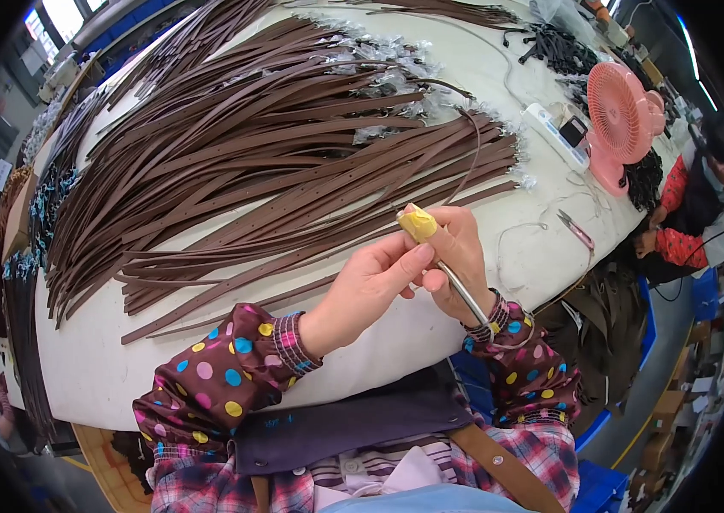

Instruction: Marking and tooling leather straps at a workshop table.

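Near the table's front edge, both my hands meet over the white surface. My right hand (462,256) is closed around a slender silver metal rod (463,296), which slants down toward my right wrist. A yellow wrapping (417,222) shows at the fingertips of that hand; whether it sits on a finger or on the tool is unclear. My left hand (379,278) is closed, its thumb and fingers pressed up against my right hand. What they pinch, if anything, is hidden. Just beyond lies a large pile of long brown straps (268,171), some with punched holes.
Clear plastic wrapping (388,77) covers the straps' far ends. To the right are a pink fan (623,115), a white box-shaped device (557,137) and small thread snips (576,229). Another person's red sleeve (681,250) shows at the far right. Dark straps (606,329) fill a blue bin.
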`<control>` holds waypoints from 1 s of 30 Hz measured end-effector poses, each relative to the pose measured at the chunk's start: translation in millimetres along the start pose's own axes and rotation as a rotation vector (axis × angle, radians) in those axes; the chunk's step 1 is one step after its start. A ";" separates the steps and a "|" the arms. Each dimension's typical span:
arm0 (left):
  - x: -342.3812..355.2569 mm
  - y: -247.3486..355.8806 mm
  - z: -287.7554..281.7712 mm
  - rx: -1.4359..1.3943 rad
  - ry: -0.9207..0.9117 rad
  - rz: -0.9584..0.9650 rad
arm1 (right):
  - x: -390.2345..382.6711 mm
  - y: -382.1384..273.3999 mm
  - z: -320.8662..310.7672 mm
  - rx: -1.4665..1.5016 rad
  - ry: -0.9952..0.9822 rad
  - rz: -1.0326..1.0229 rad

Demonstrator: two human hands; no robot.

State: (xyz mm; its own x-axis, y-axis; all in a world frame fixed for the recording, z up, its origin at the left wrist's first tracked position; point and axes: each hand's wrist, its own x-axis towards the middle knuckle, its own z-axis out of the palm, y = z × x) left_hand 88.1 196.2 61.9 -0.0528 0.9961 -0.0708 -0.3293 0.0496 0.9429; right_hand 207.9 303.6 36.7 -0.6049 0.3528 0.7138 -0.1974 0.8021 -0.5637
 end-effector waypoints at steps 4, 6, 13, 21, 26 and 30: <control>7.1 10.6 5.7 -0.082 0.175 0.086 | -3.6 -2.2 -6.4 0.287 -0.087 0.195; 15.8 8.9 -3.2 -0.132 0.266 0.169 | -15.0 -5.9 -10.7 0.623 -0.125 0.381; 14.3 14.2 -35.8 0.041 0.493 0.357 | 41.1 19.5 -154.6 0.524 -0.577 0.504; 23.0 5.2 -28.6 0.110 0.417 0.264 | 60.9 281.2 -243.0 -0.539 0.126 0.577; 20.0 0.8 -35.2 0.160 0.438 0.224 | 76.3 296.1 -210.5 -1.017 -0.060 0.716; 21.7 -1.6 -35.0 0.189 0.405 0.199 | 82.4 275.4 -205.8 -1.133 -0.131 0.640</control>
State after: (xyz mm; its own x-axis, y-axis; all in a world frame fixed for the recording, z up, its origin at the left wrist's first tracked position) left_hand 54.5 215.1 47.5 -0.4720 0.8810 0.0316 -0.1007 -0.0895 0.9909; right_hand 262.4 652.7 25.8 -0.4319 0.8226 0.3699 0.8673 0.4913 -0.0798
